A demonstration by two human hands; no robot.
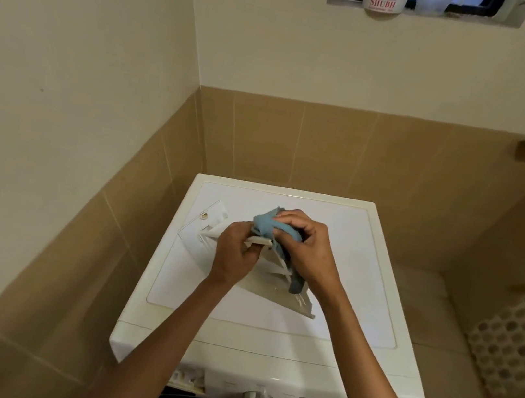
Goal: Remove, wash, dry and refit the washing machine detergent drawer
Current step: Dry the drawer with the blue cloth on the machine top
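Detergent drawer (262, 284): shown tilted over the middle of the washing machine top (344, 279), nearer the left edge than the right. The lower end appears to rest on that top.
Handling: judged light, stiff and hollow, of thin moulded plastic. Slipperiness is to be expected where it is wet, and the inner ribs are judged liable to snap if twisted.
Hold advised: the outer side walls or the front panel are to be gripped, not the thin partitions.
Left hand (236, 253): curled round the drawer's upper rim, by which the drawer is steadied.
Right hand (309, 243): closed round a bunched blue cloth (267, 225), which is pressed into the drawer. A tail of cloth hangs down.
Step judged: drying is in hand. Refitting is not yet done, as the open drawer slot (188, 380) is seen at the front's left corner.
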